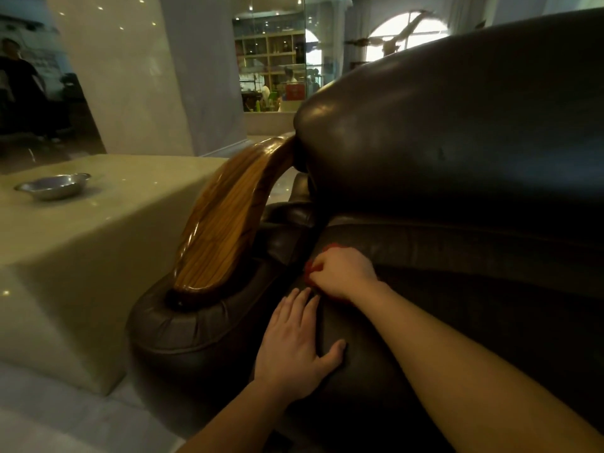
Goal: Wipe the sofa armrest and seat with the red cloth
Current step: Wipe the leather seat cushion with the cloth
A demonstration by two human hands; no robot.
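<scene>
A dark brown leather sofa fills the right side, its seat cushion (457,305) in front of me. The armrest (225,220) has a glossy striped wooden top over a leather roll. My right hand (343,273) is bunched around the red cloth (310,273), pressing it onto the seat's left edge, close to the gap beside the armrest. Most of the cloth is hidden under the fingers. My left hand (294,348) lies flat with spread fingers on the front left corner of the seat, just below the cloth.
A pale stone side table (81,243) stands left of the armrest, with a metal bowl (54,185) on it. A wide pillar (130,76) rises behind. A person in dark clothes (19,89) stands far left. Shelves show in the background.
</scene>
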